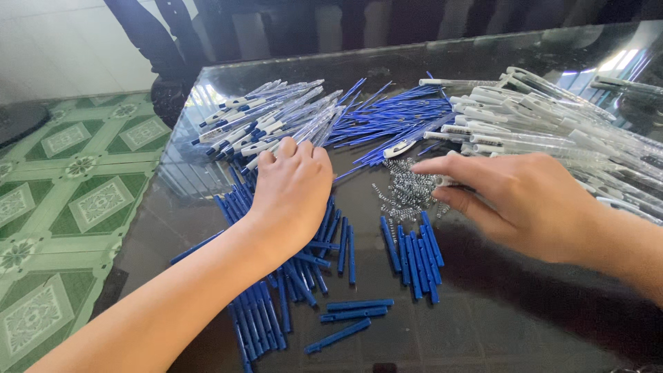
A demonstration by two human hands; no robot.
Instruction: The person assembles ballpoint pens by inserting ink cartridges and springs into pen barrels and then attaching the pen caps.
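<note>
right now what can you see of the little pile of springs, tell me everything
The pile of springs is a loose heap of small, thin coils that look like silvery metal, tangled at all angles on the dark glossy table. It lies mid-table, below the thin blue refills and above a short row of blue barrels. The right hand reaches over its right edge, apparently touching it.

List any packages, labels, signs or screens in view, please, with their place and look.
No package, sign or screen shows.
Printed bands: on the assembled pens beyond the left hand, dark marks on white, too small to make out.
Clear pen barrels beyond the right hand: white clips, no label visible.
</note>
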